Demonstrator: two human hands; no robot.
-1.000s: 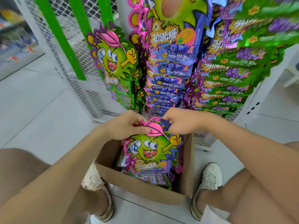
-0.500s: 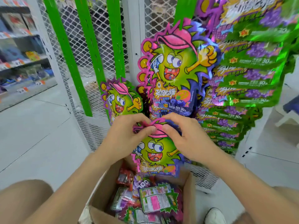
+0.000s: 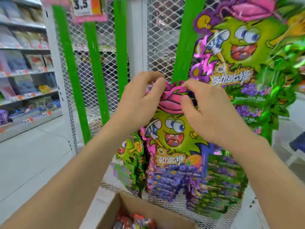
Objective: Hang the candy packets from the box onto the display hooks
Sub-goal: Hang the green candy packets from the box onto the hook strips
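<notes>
A white mesh panel (image 3: 158, 38) with vertical green strips (image 3: 186, 38) stands directly ahead. A pink-edged price sign (image 3: 89, 9) hangs at its upper left. Store shelves (image 3: 24, 71) with tagged goods run along the far left.

A large hanging packet (image 3: 244, 47) with the same green cartoon face fills the upper right, with further green and purple packets stacked below it. A smaller row of packets (image 3: 130, 151) hangs low on the mesh, just left of centre. These rows crowd the space on both sides of the hands.

The open cardboard box (image 3: 132, 205) sits at the bottom edge, below the hands, with loose packets (image 3: 135, 220) inside.

The candy packet (image 3: 173, 129) is held upright against the mesh, above the box, between the hanging rows. Both arms are raised and extended forward. The left hand (image 3: 140, 103) pinches the top left edge of the packet, fingers curled. The right hand (image 3: 209, 109) grips the pink cap area at the top, thumb on the front face. The hook cannot be made out behind the fingers.
</notes>
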